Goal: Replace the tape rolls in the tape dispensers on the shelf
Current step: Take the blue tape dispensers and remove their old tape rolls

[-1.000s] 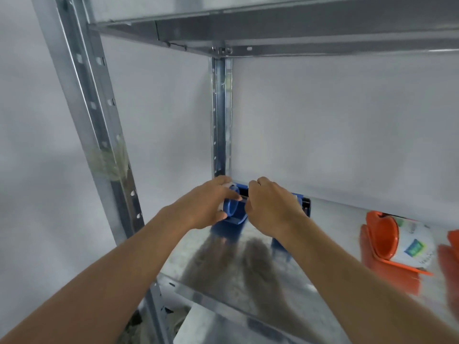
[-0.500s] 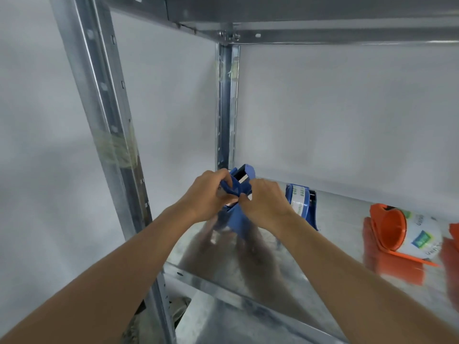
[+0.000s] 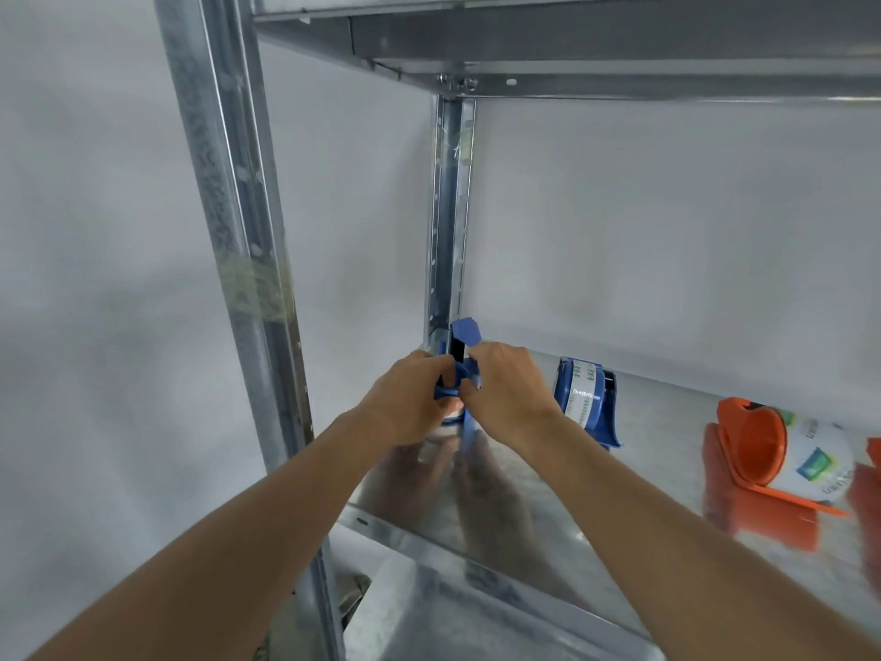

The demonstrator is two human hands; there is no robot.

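A blue tape dispenser point(image 3: 463, 341) is held upright just above the metal shelf point(image 3: 476, 531), near the back left post. My left hand point(image 3: 405, 403) grips its round blue hub from the left. My right hand point(image 3: 510, 393) grips its body from the right. Whether a roll sits in it is hidden by my fingers. A second blue dispenser point(image 3: 589, 403) with a printed white tape roll stands on the shelf just right of my right hand. An orange dispenser point(image 3: 782, 450) holding a printed white roll lies further right.
The shelf's front left post point(image 3: 238, 260) rises close to my left forearm, with clear tape wrapped around it. The back post point(image 3: 450, 217) stands right behind the held dispenser. An upper shelf point(image 3: 572, 40) spans overhead. Another orange item point(image 3: 872, 450) shows at the right edge.
Both hands have lifted the blue dispenser off the shelf and tipped it upright. The second blue dispenser behind my right hand has come into view.
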